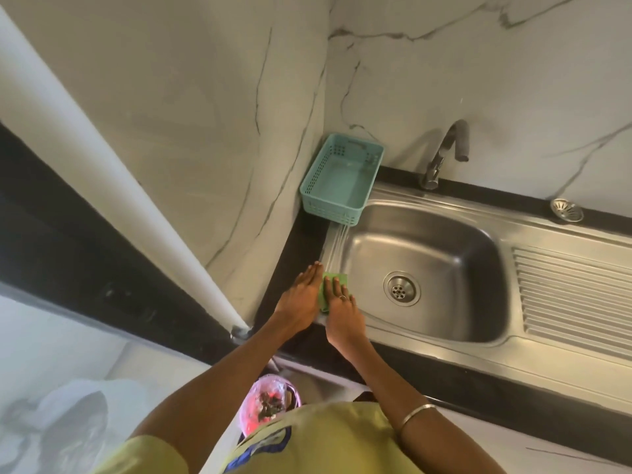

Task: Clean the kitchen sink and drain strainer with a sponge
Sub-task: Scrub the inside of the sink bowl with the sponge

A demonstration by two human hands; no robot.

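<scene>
A green sponge [333, 281] lies on the left rim of the steel sink [427, 230]. My right hand [342, 311] presses flat on the sponge, fingers stretched over it. My left hand [301, 299] lies flat beside it on the black counter edge, fingers together, touching the sponge's left side. The sink's drain [402, 288] sits in the middle of the basin. The round metal drain strainer [566, 209] rests out of the sink on the black counter at the far right, by the wall.
A teal plastic basket [342, 176], nothing in it, stands in the corner behind the sink's left rim. The tap [444, 155] rises at the back. A ribbed drainboard [574, 295] lies to the right. A pink bin [273, 405] with rubbish stands below the counter.
</scene>
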